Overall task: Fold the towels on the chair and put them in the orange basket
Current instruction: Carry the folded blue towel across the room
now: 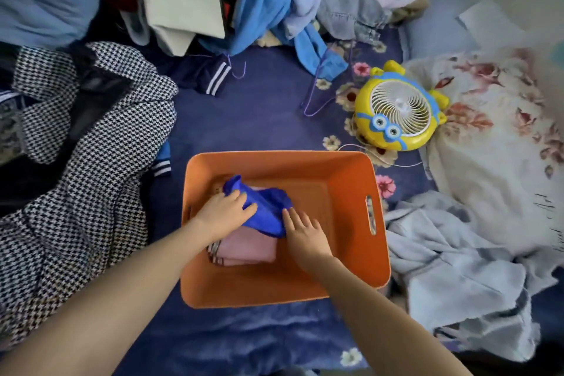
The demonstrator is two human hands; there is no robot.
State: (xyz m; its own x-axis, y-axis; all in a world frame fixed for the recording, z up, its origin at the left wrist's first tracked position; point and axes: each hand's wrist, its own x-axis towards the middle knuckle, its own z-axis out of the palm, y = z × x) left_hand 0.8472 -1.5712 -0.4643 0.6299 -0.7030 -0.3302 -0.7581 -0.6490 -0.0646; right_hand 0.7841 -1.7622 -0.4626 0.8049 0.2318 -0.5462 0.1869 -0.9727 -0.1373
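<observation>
1. Step: placing. The blue towel point(265, 207) is already inside the orange basket point(351, 223), on top of the pink towel point(247, 249). My read is that it's being settled and flattened, not carried.
2. Left hand point(227, 210): fingers nearly straight and laid over the near-left part of the blue towel, pressing down. Thumb is hidden, so I can't rule out a light hold underneath.
3. Right hand point(302, 232): flat, fingers straight, tips touching the blue towel's right edge. It holds nothing; palm is over the basket floor just beside the pink towel.
4. Blue towel state: bunched, with the far-left corner sticking up, not a clean rectangle. It covers the far half of the pink one and overhangs it towards the back.
5. Next move, as I judge it: smooth the raised corner, square the blue towel to the pink stack, then lift both hands out. Risk is dragging the top layer and undoing the fold.
6. Basket contents: two towels only, stacked at the left side. The pink one is folded flat with a striped edge showing at the near-left. The right half of the floor is bare orange. There's a handle slot in the right wall.
7. The basket sits on the bed sheet point(244, 122), navy with flowers.
8. Nearby: houndstooth garment point(91, 137) on the left, yellow fan point(399, 107) beyond the basket on the right, pale blue cloth point(457, 268) just beside the right wall.
9. I can't make out the chair, so I can't tell how many towels remain.
</observation>
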